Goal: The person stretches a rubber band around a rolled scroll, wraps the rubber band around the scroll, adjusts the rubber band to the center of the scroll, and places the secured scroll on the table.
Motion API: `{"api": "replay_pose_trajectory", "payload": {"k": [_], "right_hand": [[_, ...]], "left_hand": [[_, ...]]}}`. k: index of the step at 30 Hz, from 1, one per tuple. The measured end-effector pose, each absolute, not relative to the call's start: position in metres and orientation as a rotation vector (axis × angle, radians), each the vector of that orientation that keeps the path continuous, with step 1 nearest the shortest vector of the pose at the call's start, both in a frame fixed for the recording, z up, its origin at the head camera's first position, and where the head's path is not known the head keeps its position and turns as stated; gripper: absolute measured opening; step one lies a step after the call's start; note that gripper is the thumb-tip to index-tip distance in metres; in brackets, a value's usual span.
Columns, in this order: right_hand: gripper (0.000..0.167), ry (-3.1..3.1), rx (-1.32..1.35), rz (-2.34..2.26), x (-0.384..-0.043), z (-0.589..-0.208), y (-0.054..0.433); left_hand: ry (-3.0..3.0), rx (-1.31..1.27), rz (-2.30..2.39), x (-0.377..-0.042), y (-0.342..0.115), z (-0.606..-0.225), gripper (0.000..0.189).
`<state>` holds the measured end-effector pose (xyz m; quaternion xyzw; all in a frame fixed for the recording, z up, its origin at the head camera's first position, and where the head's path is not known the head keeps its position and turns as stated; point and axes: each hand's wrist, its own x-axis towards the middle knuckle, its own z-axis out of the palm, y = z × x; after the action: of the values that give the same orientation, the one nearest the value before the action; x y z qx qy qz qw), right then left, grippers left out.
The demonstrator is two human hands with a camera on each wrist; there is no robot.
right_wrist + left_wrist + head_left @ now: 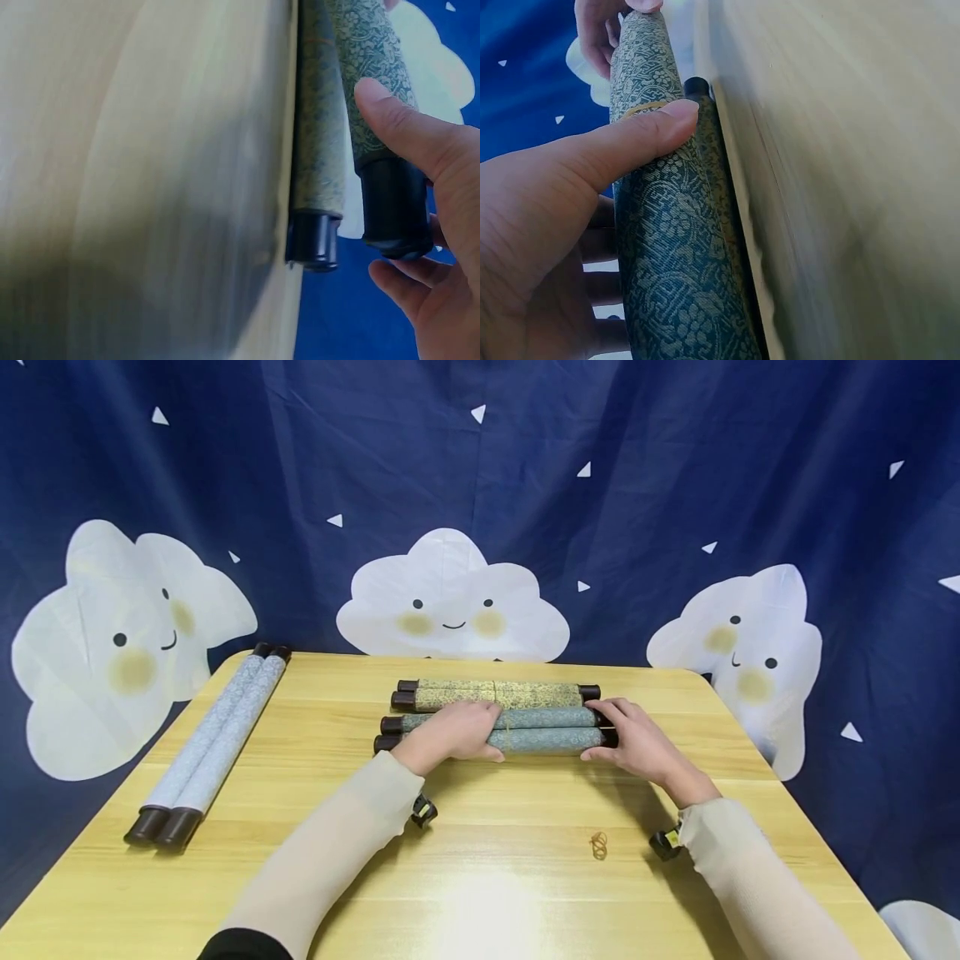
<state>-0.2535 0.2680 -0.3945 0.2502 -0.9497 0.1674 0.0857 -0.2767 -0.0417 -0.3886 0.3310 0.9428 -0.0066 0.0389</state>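
A pair of teal hanging scrolls (551,741) with a floral pattern and dark end knobs lies side by side, a thin rubber band (646,108) round the middle. My left hand (459,731) grips the pair just left of the band, thumb on the near side and fingers over the far side. At the other end my right hand (637,739) holds it by the right knobs, its thumb (386,112) on the patterned cloth. Just behind lies a pair of yellow patterned scrolls (536,695), also banded; a gap separates it from the teal pair in the right wrist view.
Along the table's left edge lies a pair of pale blue scrolls (217,752) with dark knobs. Some loose tan rubber bands (598,845) sit on the wooden table (517,827) in front of the right hand. A dark blue curtain (480,468) with clouds hangs behind.
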Motion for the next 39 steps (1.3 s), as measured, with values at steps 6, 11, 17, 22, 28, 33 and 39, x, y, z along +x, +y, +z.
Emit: {"api": "replay_pose_trajectory", "payload": {"k": [6, 11, 17, 22, 28, 33, 39], "right_hand": [[0.084, -2.862, 0.733, 0.486, -0.261, -0.402, 0.27], [0.085, -2.891, 0.72, 0.468, -0.269, -0.407, 0.268], [0.086, -2.926, 0.695, 0.485, -0.278, -0.412, 0.264], [0.086, -2.957, 0.697, 0.48, -0.283, -0.416, 0.261], [0.087, -2.967, 0.7, 0.473, -0.285, -0.416, 0.262], [0.086, -2.982, 0.702, 0.448, -0.286, -0.417, 0.265], [0.083, -2.981, 0.665, 0.464, -0.283, -0.421, 0.264]], "left_hand": [[2.866, 0.957, -0.01, -0.285, -0.035, -0.391, 0.093], [2.88, 0.909, -0.016, -0.293, -0.035, -0.394, 0.094], [2.888, 0.861, 0.018, -0.298, -0.036, -0.397, 0.094], [2.894, 0.823, 0.016, -0.301, -0.037, -0.402, 0.095], [2.917, 0.842, -0.02, -0.301, -0.037, -0.404, 0.092], [2.937, 0.867, 0.006, -0.3, -0.035, -0.406, 0.089], [2.97, 0.885, 0.024, -0.298, -0.035, -0.41, 0.088]]}}
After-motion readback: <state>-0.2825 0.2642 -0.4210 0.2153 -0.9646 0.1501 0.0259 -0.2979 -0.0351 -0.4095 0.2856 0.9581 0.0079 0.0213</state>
